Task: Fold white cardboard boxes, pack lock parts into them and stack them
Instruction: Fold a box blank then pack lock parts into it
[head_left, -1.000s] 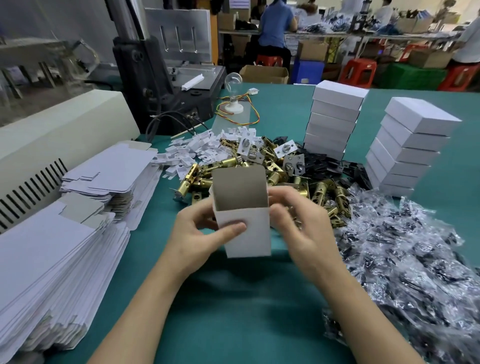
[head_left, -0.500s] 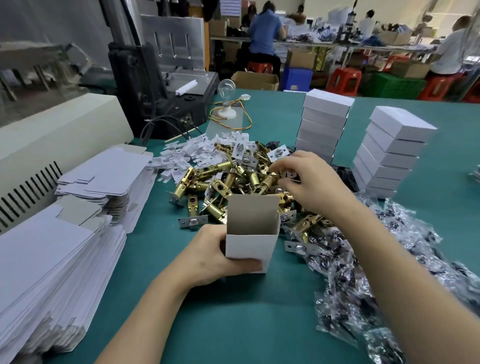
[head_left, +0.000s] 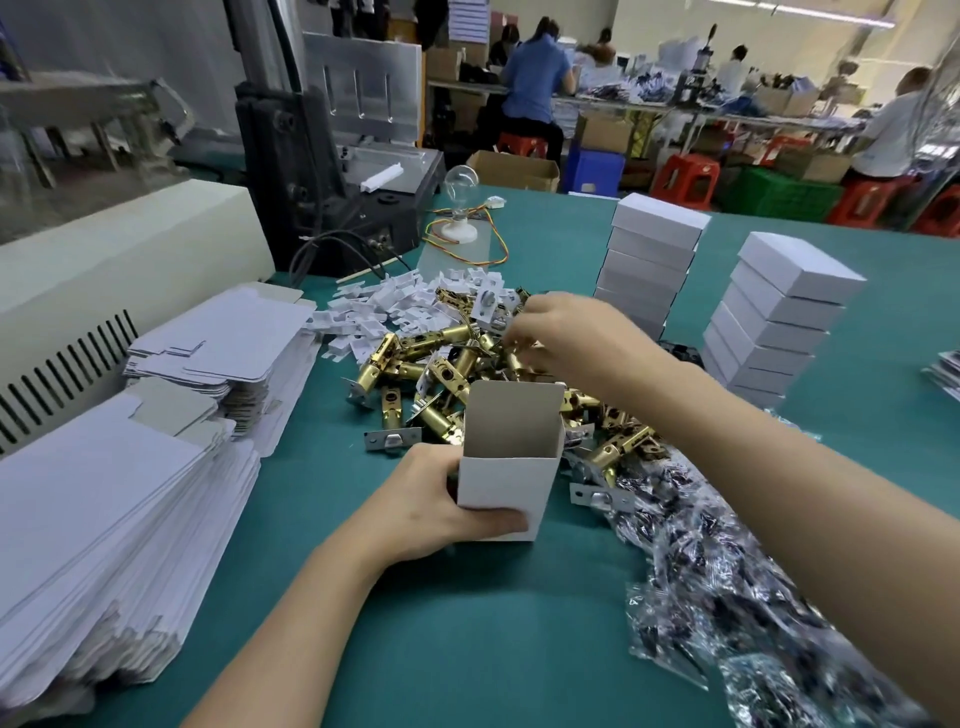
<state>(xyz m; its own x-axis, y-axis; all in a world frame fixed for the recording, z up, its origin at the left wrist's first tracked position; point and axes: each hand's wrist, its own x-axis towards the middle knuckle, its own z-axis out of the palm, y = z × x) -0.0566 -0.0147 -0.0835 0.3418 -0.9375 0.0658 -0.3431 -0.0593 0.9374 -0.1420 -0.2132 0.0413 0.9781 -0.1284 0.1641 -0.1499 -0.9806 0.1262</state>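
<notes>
1. Green-topped table (head_left: 467, 649) in a workshop; people sit at far benches across the top of the frame, with red stools near them.
2. White cardboard box (head_left: 506, 483), centre of frame: upright, top open, back flap raised. Whether its base touches the table cannot be told.
3. Left hand (head_left: 421, 499): grips the box from its left side, thumb laid across the lower front face.
4. Right hand (head_left: 566, 332), above centre: fingers (head_left: 519, 340) curled down into the parts heap; blurred, so whether they hold a part cannot be told.
5. Brass latch parts (head_left: 415, 358): loose heap just behind and right of the box.
6. White plastic pieces (head_left: 384, 306): scattered behind the heap.
7. Closed white boxes, two stacks (head_left: 649, 260) (head_left: 779, 322), upper right, well apart from the hands.
8. Flat box blanks (head_left: 104, 519): stacked along the left edge.
9. Clear bags of dark parts (head_left: 727, 597): piled at lower right.
</notes>
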